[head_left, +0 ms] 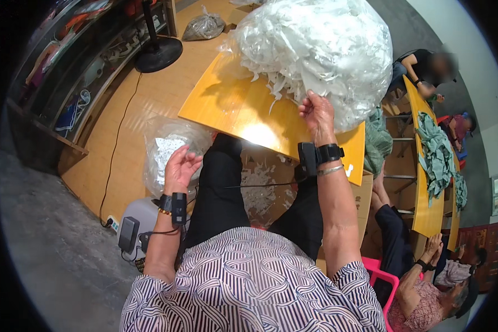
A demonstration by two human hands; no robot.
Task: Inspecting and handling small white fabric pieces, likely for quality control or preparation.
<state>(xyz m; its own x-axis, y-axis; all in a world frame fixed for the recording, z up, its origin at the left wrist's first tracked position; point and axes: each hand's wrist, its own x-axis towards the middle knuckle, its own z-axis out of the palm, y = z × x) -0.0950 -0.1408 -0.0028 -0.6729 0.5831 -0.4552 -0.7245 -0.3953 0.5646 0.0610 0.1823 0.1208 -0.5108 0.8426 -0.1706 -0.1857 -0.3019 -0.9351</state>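
A big clear plastic bag [365,50] full of white scraps [293,44] rests on the yellow table in front of me. My right hand [318,115] is at the bag's near side, thumb and forefinger pinched together. Whatever they hold, if anything, blends into the white scraps behind. My left hand [181,166] hovers to the left of my knees, fingers loosely apart, with nothing visible in it. Next to it, a smaller clear bag [152,149] of white pieces [169,145] stands low beside the table.
The yellow table [227,108] ends just before my knees. White scraps [257,188] litter the floor between my legs. At right stand a cardboard box [364,205], a pink basket [390,276] and long tables [426,213] with green cloth [434,157], with people around. A cable [113,149] crosses the left floor.
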